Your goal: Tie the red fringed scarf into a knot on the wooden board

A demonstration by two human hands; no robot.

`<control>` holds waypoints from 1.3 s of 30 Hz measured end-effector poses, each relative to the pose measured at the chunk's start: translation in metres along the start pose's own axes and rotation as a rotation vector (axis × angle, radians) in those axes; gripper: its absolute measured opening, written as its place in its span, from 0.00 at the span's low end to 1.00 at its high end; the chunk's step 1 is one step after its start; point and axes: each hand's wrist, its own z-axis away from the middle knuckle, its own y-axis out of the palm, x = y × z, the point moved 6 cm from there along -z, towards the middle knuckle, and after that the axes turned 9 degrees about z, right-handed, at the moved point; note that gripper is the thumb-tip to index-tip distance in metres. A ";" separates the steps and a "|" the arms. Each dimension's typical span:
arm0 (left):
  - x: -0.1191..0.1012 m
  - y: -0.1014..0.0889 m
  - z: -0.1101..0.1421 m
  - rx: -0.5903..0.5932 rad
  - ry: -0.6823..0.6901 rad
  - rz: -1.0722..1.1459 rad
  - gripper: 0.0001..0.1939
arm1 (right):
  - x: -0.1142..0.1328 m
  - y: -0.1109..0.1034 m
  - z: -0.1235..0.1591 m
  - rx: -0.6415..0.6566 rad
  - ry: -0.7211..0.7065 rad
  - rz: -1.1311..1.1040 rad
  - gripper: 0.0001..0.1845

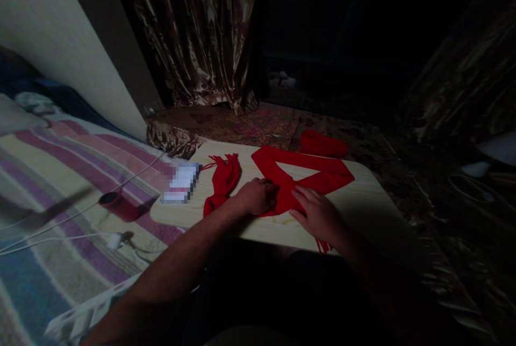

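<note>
A long red scarf (306, 171) lies folded into a triangle shape on a light wooden board (363, 201). Its fringed end (223, 177) trails off to the left. My left hand (256, 196) rests on the scarf's near corner with the fingers curled down onto the cloth. My right hand (318, 214) lies flat beside it, fingers stretched out over the red fabric. A second red piece (322, 144) sits at the board's far edge.
A blurred small box (180, 184) lies at the board's left corner. A striped bedspread (60, 185) with white cables (60, 222) and a dark round object (108, 198) is at left. Shiny curtains (193, 29) hang behind; the room beyond is dark.
</note>
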 end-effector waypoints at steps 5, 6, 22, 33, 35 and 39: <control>-0.006 0.008 0.011 0.037 -0.025 0.004 0.24 | 0.001 0.013 -0.004 0.138 -0.009 -0.010 0.28; -0.008 0.006 0.011 0.016 -0.011 0.012 0.22 | 0.001 0.011 -0.005 0.140 -0.009 -0.005 0.27; -0.005 0.012 0.002 -0.018 -0.192 0.179 0.13 | 0.022 0.003 -0.021 0.194 0.057 0.164 0.15; -0.019 0.044 0.007 -0.235 -0.628 1.485 0.07 | -0.010 -0.016 -0.023 0.048 0.342 -0.107 0.11; -0.025 0.047 0.006 -0.199 -0.697 1.622 0.07 | -0.013 -0.014 -0.023 0.010 0.348 -0.147 0.10; -0.031 0.053 -0.003 -0.128 -0.782 1.715 0.15 | -0.013 -0.014 -0.022 -0.034 0.341 -0.223 0.11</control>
